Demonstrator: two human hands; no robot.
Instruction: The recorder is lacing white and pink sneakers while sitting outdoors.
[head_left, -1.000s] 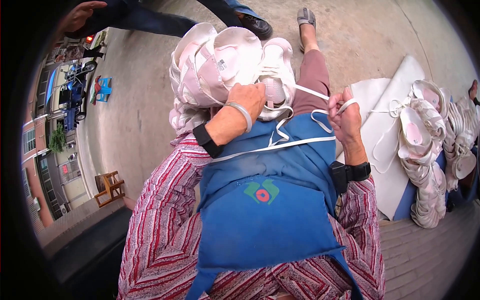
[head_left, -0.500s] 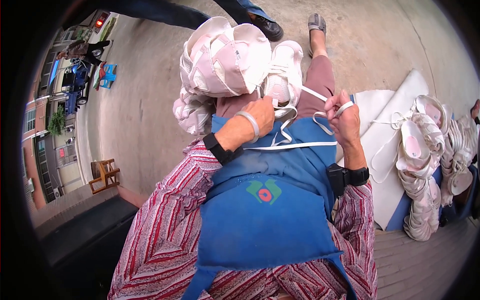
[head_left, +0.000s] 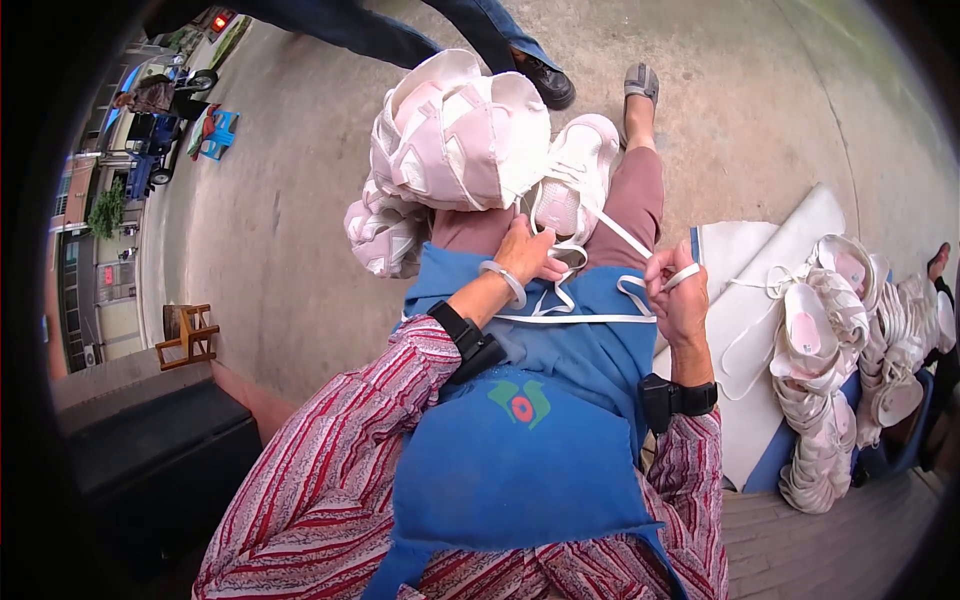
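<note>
A white and pale pink sneaker upper (head_left: pixel 575 180) lies across my lap, its toe pointing away. White shoelace (head_left: pixel 622 232) runs taut from it to my right hand (head_left: pixel 682 300), whose fingers are closed round the lace. At the near end of the upper is my left hand (head_left: pixel 525 250), fingers bent in, beside loose lace loops; what they grip is partly hidden. More lace lies across the blue apron (head_left: pixel 520 450). To the left of the upper rests a stack of nested pink and white shoe uppers (head_left: pixel 460 140), with another bundle (head_left: pixel 383 235) below it.
Right of me, several stacked shoe uppers (head_left: pixel 815 370) lie near a white sheet (head_left: pixel 735 270). A person's dark-trousered leg and shoe (head_left: pixel 545 80) stand ahead. Leftward are a wooden stool (head_left: pixel 190 338), a blue plastic stool (head_left: pixel 220 135) and a black box-like surface (head_left: pixel 165 440).
The whole view has shifted, so my lap sits lower in it. My left hand has turned, showing more of its fingers at the upper. The right hand still holds the lace taut.
</note>
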